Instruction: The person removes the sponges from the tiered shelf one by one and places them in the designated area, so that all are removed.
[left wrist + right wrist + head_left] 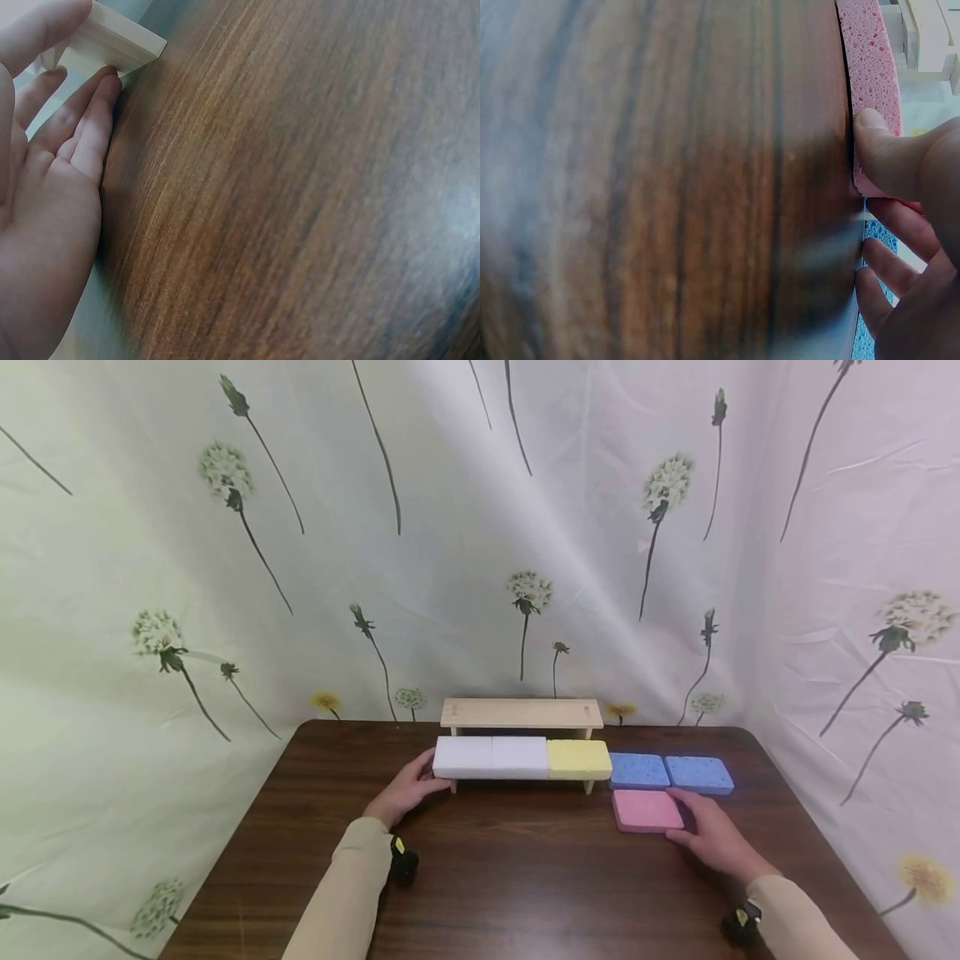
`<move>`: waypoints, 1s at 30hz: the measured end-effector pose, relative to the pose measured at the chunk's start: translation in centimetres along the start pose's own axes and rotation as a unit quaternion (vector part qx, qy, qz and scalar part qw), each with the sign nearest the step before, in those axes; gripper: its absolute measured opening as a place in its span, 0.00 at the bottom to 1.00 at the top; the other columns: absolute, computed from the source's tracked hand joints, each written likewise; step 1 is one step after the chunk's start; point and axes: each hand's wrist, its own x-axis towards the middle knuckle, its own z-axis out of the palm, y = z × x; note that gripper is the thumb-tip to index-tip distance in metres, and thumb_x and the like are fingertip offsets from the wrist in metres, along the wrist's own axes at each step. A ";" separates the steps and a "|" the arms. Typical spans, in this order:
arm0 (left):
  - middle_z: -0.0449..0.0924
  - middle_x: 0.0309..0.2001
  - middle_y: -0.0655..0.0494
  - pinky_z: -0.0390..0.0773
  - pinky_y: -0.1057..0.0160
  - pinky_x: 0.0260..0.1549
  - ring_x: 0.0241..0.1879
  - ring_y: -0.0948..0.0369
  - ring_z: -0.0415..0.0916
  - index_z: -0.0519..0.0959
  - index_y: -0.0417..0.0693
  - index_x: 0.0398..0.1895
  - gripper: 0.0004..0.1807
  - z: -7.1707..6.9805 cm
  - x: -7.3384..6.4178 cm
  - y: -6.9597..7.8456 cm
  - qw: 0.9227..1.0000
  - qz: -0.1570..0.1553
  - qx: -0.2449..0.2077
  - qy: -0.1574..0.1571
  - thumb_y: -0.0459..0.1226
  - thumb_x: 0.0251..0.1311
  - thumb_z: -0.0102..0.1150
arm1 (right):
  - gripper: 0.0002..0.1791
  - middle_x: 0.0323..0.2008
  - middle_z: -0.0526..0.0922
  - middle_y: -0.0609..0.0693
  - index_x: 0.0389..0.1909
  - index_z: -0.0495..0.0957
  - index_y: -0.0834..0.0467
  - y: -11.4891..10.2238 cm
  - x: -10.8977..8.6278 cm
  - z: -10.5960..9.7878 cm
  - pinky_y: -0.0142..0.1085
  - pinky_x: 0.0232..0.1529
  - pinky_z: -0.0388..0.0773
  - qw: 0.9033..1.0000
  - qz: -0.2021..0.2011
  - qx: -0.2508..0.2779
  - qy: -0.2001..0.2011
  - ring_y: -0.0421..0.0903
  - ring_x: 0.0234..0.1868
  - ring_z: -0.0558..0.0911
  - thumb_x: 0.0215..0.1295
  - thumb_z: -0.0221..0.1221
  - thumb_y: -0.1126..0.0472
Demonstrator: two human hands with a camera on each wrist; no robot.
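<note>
My left hand (405,790) is at the left end of a row of sponges on a light wooden stand. Its thumb lies along the front of the end white sponge (462,757), and its other fingers reach behind that end. A second white sponge (519,757) and a yellow sponge (579,760) continue the row to the right. In the left wrist view, the fingertips are right at the stand's wooden end (131,41). On the table, my right hand (716,837) pinches the right end of a pink sponge (647,811), with the thumb on its near side (871,71).
Two blue sponges (638,771) lie side by side just behind the pink one. The stand's raised back shelf (521,712) is bare. A dark wooden table (517,885) meets a flower-printed curtain (465,568) at the back and sides.
</note>
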 end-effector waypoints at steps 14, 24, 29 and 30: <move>0.59 0.80 0.40 0.61 0.43 0.77 0.79 0.44 0.59 0.56 0.46 0.84 0.47 0.0 -0.2 0.1 1.000 -0.002 0.015 0.001 0.42 0.68 0.71 | 0.42 0.70 0.74 0.66 0.74 0.68 0.63 0.0 -0.1 -0.1 0.69 0.69 0.67 1.000 0.001 0.001 -0.002 0.70 0.72 0.70 0.62 0.75 0.58; 0.59 0.80 0.40 0.62 0.43 0.77 0.78 0.44 0.60 0.56 0.47 0.84 0.46 -0.1 -0.1 0.0 1.000 -0.003 0.019 -0.001 0.43 0.68 0.70 | 0.47 0.70 0.74 0.67 0.74 0.69 0.62 -0.3 -0.1 -0.9 0.70 0.69 0.67 1.000 0.020 -0.009 0.004 0.70 0.72 0.70 0.61 0.75 0.43; 0.58 0.81 0.40 0.61 0.43 0.77 0.79 0.44 0.59 0.56 0.47 0.84 0.47 -0.1 0.1 -0.2 1.000 -0.006 0.015 0.003 0.42 0.68 0.71 | 0.45 0.69 0.75 0.66 0.74 0.69 0.63 -1.5 -0.1 -1.9 0.71 0.67 0.68 0.999 0.012 -0.006 0.031 0.69 0.71 0.71 0.63 0.74 0.43; 0.58 0.81 0.40 0.61 0.42 0.77 0.79 0.44 0.59 0.56 0.47 0.84 0.47 -0.1 0.1 -0.3 1.000 -0.005 0.012 0.003 0.42 0.68 0.71 | 0.45 0.69 0.75 0.67 0.74 0.69 0.63 -1.8 -0.1 -2.0 0.71 0.67 0.68 0.999 0.012 -0.005 0.034 0.69 0.71 0.70 0.63 0.74 0.43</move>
